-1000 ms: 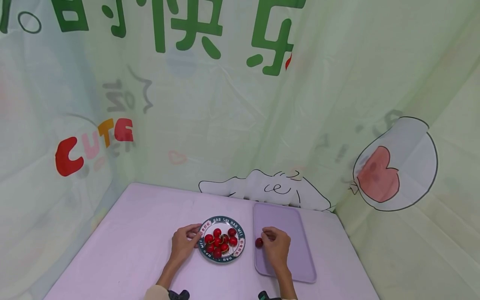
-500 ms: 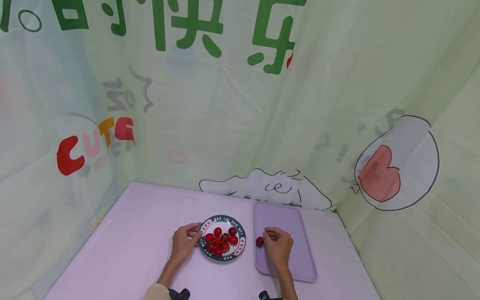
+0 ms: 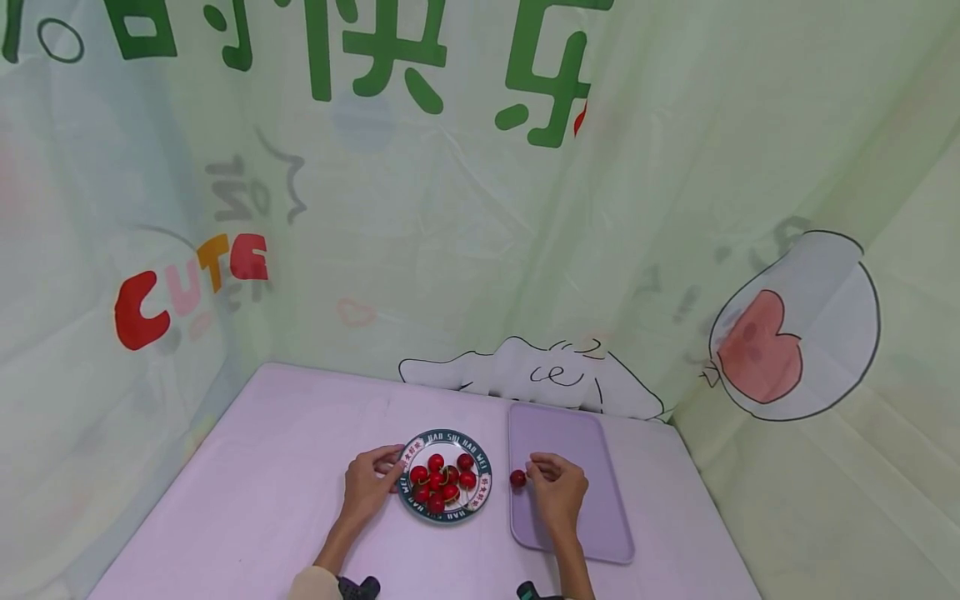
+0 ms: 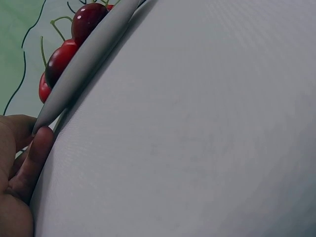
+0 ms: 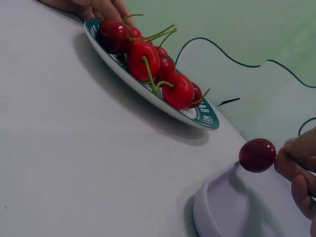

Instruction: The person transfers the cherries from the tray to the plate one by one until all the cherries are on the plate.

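Observation:
Several red cherries [image 3: 437, 481] with green stems lie heaped on a round plate [image 3: 446, 517] with a dark green lettered rim. My left hand [image 3: 369, 483] pinches the plate's left rim between thumb and fingers; in the left wrist view the fingers [image 4: 37, 153] sit right at the plate's edge. Over the left side of a lilac tray [image 3: 600, 525], my right hand [image 3: 557, 492] pinches a single dark red cherry [image 5: 257, 155] by its stem. In the right wrist view this cherry hangs above the tray's rim, its shadow on the tray below.
The plate and tray stand side by side on a pale pink-covered table [image 3: 300, 450], with a strip of cloth between them. A printed fabric curtain [image 3: 420, 250] with green characters rises behind the table and along both sides.
The cherry at the right hand has risen slightly and shifted a touch left against the tray. The left hand and the plate stay nearly where they were.

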Motion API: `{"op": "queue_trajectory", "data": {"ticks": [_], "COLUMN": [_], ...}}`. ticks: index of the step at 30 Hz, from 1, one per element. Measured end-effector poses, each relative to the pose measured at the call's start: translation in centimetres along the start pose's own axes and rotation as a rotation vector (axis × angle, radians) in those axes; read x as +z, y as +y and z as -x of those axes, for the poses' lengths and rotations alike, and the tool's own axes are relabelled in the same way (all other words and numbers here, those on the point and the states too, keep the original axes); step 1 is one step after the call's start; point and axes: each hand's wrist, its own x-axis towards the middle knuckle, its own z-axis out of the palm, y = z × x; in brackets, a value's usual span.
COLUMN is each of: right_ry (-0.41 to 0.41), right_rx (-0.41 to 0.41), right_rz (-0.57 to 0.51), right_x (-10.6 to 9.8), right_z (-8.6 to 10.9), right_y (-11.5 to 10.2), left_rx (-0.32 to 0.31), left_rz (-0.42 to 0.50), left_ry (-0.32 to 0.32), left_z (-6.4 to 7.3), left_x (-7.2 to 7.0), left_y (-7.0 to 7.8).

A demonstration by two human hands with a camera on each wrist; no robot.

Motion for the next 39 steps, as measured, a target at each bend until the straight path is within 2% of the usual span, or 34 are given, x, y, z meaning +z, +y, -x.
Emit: {"op": "queue_trajectory", "data": {"ticks": [9, 17, 29, 39], "right_ry": [0.000, 0.004, -0.004, -0.026], "right_rx": [0.082, 0.099, 0.121, 0.127], "right_rz": [-0.081, -0.136, -0.114, -0.130], "right_x": [0.2, 0.7, 1.0, 1.3], "right_z": [0.1, 0.1, 0.3, 0.5], "right_y": [-0.6, -0.7, -0.5, -0.9], "left_rx": [0.014, 0.018, 0.016, 0.042], "left_rz": [-0.002, -0.005, 0.001, 0.001], "left_ry": [-0.012, -0.012, -0.007, 0.007], "left_z": [0.4, 0.4, 0.5, 0.4], "left_x": [-0.1, -0.2, -0.3, -0.2], "left_y": [0.5, 0.7, 0.8, 0.5]}}
